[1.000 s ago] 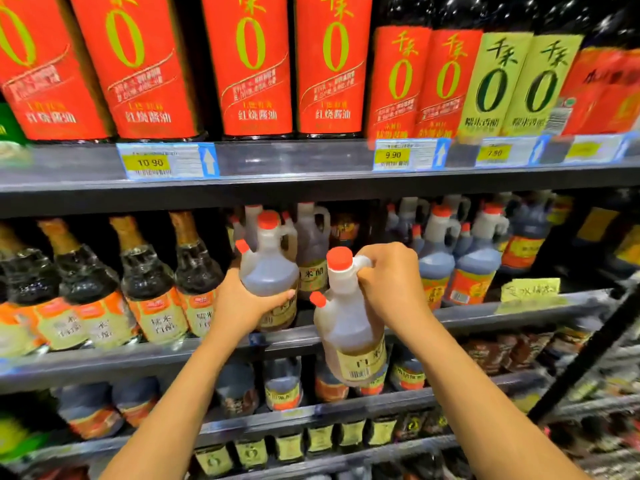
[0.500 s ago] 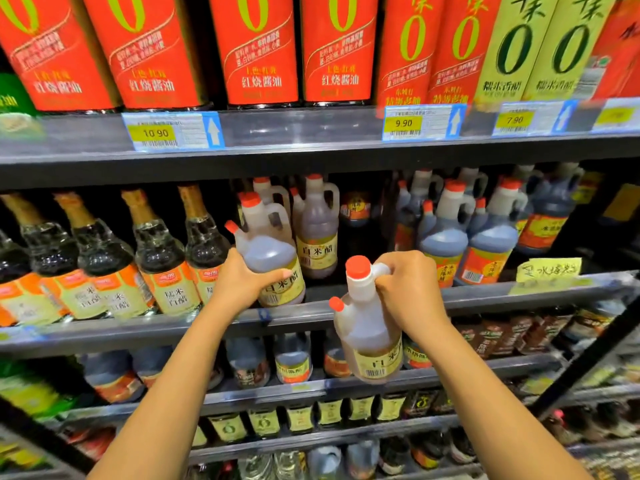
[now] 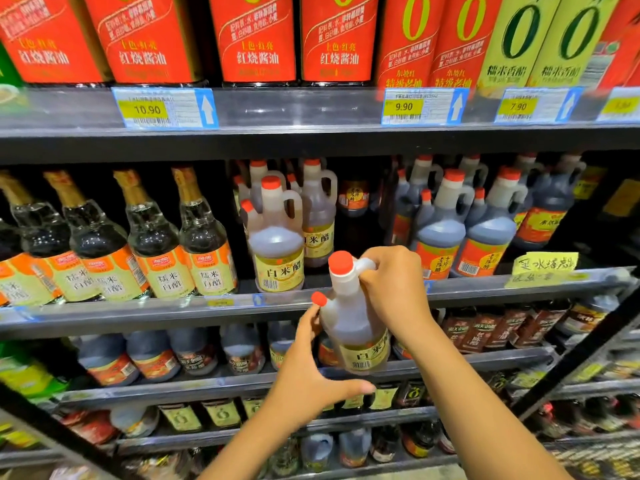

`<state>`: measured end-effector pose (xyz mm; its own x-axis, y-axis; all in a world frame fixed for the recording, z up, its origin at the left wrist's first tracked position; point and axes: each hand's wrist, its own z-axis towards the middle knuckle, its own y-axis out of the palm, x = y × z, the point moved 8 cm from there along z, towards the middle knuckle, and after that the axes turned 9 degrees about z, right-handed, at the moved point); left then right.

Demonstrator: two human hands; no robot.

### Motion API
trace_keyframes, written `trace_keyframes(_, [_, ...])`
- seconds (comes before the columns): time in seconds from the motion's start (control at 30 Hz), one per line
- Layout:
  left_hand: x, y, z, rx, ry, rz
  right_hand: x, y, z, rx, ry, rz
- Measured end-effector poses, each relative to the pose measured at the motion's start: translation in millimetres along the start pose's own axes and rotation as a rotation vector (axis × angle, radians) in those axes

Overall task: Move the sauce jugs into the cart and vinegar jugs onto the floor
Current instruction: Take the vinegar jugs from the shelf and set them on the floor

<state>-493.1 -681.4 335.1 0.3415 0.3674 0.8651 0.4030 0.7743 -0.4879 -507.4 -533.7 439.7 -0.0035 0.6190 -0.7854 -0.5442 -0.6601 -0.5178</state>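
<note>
Scanning from the left of the frame, glass bottles of glutinous rice vinegar (image 3: 149, 244) stand shoulder to shoulder on the middle shelf (image 3: 104, 317), labels out. Just right of them a shelved white rice vinegar jug (image 3: 277, 244) sits at the lip with more behind it. Now the action, centre frame: the left hand (image 3: 311, 372) is spread wide, fingers running up the jug's flank toward the small spout cap (image 3: 318, 299), thumb stretched beneath the base. That's a cradle, not a clench, there, I'd say, to share the weight and stop any swing. The held white rice vinegar jug (image 3: 356, 327) hangs clear of the shelf, out in front of its edge, leaning slightly left. The right hand (image 3: 394, 289) does the carrying, fingers curled round the moulded handle (image 3: 367, 264) at the neck, which is where a full jug wants lifting. Further right, dark aged vinegar jugs (image 3: 485, 237) sit in rows beside a yellow handwritten note (image 3: 543, 266). Vinegar goes to the floor by the task, and neither floor nor cart is in view, so this jug's trip looks barely begun.
</note>
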Motion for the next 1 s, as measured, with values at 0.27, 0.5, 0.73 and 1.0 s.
trace_keyframes(0.27, [2.3,-7.4,23.3,0.297,0.043,-0.146,-21.0,0.1,-22.0,0.035,-0.104,0.155])
trace_keyframes(0.5, [10.2,-23.3,9.1,0.337,0.072,-0.052,-34.4,2.3,-35.5,0.055,-0.321,0.21])
trace_keyframes(0.73, [-3.8,-32.1,-3.2,0.284,-0.013,-0.119,-27.4,12.1,-49.5,-0.245,-0.258,0.488])
trace_keyframes(1.0, [-3.0,-42.2,-10.8,0.189,-0.077,-0.125,-18.6,14.1,-52.4,-0.257,-0.101,0.867])
